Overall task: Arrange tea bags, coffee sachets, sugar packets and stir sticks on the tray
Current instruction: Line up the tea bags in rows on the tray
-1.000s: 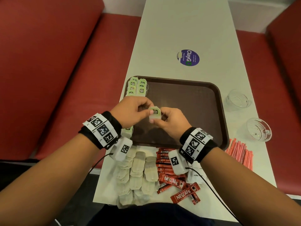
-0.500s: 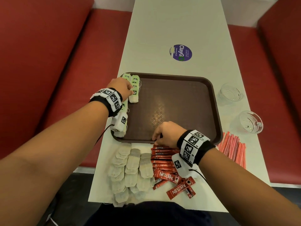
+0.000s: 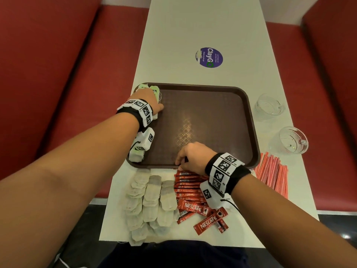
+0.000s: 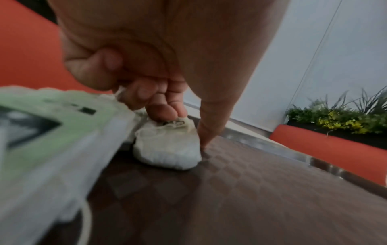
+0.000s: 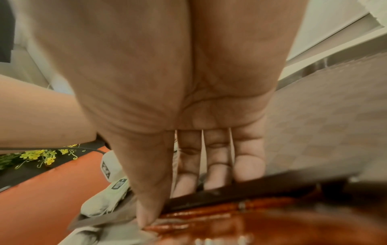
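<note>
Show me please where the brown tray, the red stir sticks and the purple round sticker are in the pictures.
brown tray [image 3: 202, 120], head view, on its bare textured floor.
red stir sticks [image 3: 272, 175], head view, on the middle of the bundle right of the tray.
purple round sticker [image 3: 209, 57], head view, on its centre, beyond the tray.

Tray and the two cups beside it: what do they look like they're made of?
The tray looks like dark brown moulded plastic: raised rounded rim and a fine embossed diamond texture that catches a dull glare. The two cups look like clear glass or hard clear plastic, with a cut, faceted pattern; the pictures can't settle which.
</note>
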`<state>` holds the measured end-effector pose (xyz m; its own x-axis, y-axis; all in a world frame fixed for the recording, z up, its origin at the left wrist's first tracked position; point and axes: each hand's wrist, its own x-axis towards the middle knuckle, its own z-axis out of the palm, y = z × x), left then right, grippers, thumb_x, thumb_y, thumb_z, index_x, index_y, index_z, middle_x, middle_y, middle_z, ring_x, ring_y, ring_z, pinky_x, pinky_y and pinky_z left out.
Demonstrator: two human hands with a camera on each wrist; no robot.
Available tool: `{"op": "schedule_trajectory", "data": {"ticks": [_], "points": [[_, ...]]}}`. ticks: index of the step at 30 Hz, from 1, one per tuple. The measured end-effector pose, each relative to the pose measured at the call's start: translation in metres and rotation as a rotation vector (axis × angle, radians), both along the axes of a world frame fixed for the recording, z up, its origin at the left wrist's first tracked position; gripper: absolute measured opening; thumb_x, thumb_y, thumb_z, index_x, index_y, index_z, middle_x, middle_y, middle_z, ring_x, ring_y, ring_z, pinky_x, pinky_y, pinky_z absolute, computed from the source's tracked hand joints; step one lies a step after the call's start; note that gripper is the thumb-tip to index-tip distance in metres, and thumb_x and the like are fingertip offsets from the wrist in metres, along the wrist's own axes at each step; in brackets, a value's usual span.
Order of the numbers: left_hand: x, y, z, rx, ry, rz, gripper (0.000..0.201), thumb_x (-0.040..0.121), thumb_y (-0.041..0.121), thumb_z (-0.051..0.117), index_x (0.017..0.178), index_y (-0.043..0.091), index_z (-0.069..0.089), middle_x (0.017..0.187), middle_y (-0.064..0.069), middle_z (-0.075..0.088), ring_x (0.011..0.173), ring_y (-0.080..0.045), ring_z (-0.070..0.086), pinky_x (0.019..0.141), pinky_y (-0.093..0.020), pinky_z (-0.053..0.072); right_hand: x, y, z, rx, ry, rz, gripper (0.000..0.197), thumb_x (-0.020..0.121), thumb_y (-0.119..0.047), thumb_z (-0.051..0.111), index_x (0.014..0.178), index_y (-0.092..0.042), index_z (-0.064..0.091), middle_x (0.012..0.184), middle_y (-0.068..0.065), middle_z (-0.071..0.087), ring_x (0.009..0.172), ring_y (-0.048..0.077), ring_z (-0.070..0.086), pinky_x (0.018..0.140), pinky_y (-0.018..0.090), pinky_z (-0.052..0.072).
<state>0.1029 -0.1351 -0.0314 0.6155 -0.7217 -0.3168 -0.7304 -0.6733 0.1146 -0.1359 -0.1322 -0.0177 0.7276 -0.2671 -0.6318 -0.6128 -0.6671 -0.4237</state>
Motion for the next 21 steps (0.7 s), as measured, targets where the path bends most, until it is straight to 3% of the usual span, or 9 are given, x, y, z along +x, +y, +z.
{"op": "schedule_trajectory", "data": {"ticks": [4,8,10,12,15,18,21], "points": [[0.003,-0.002,-0.004,0.001,0.016,0.051,0.034,0.085,0.043,0.063,0.089,0.009,0.056,0.104,-0.014,0.065,0.078,-0.028,0.055,0.063,-0.032,0.042,-0.001,0.001,0.001,-0.004,0.001,-0.001,0.016,0.089,-0.031,0.072,0.106,-0.031,0.074,0.103,-0.008,0.07,0.098,0.015,0.063,0.092,0.034,0.054],[-0.002,0.003,0.009,-0.046,0.022,0.02,0.042,0.09,0.05,0.06,0.098,0.009,0.055,0.11,-0.013,0.064,0.088,-0.03,0.056,0.069,-0.033,0.042,-0.004,0.004,0.003,-0.027,-0.008,0.021,0.017,0.091,-0.032,0.069,0.107,-0.029,0.073,0.105,-0.008,0.07,0.099,0.016,0.064,0.091,0.034,0.054],[-0.006,0.014,0.023,-0.153,0.068,0.006,0.045,0.09,0.054,0.059,0.106,0.011,0.059,0.104,-0.007,0.063,0.095,-0.028,0.059,0.073,-0.034,0.043,-0.006,0.007,0.006,-0.045,-0.026,0.057,0.02,0.091,-0.033,0.068,0.11,-0.027,0.072,0.105,-0.007,0.069,0.099,0.016,0.063,0.091,0.035,0.054],[-0.016,0.029,0.036,-0.294,0.168,-0.028,0.029,0.09,0.052,0.061,0.096,0.024,0.06,0.091,0.005,0.061,0.088,-0.019,0.058,0.072,-0.03,0.043,-0.007,0.011,0.01,-0.056,-0.069,0.098,0.027,0.089,-0.036,0.069,0.113,-0.025,0.07,0.106,-0.007,0.068,0.099,0.016,0.062,0.091,0.037,0.053],[-0.04,0.065,0.055,-0.338,0.281,-0.203,0.016,0.091,0.045,0.063,0.086,0.03,0.061,0.082,0.011,0.061,0.074,-0.006,0.056,0.065,-0.025,0.04,-0.011,0.023,0.016,-0.056,-0.178,0.185,0.031,0.084,-0.041,0.074,0.11,-0.025,0.07,0.107,-0.006,0.064,0.1,0.016,0.058,0.09,0.039,0.052],[-0.061,0.104,0.065,-0.238,0.351,-0.385,0.007,0.089,0.037,0.068,0.085,0.032,0.067,0.084,0.015,0.065,0.078,0.001,0.058,0.073,-0.025,0.048,-0.016,0.037,0.017,-0.016,-0.204,0.269,0.031,0.077,-0.049,0.078,0.098,-0.028,0.072,0.103,-0.009,0.063,0.099,0.015,0.054,0.091,0.042,0.05],[-0.076,0.138,0.058,-0.11,0.373,-0.55,0.003,0.087,0.033,0.07,0.087,0.03,0.071,0.084,0.015,0.063,0.078,0.001,0.057,0.075,-0.024,0.048,-0.022,0.048,0.015,0.015,-0.168,0.343,0.041,0.066,-0.06,0.082,0.094,-0.031,0.072,0.1,-0.014,0.063,0.098,0.011,0.051,0.09,0.042,0.05]]}}
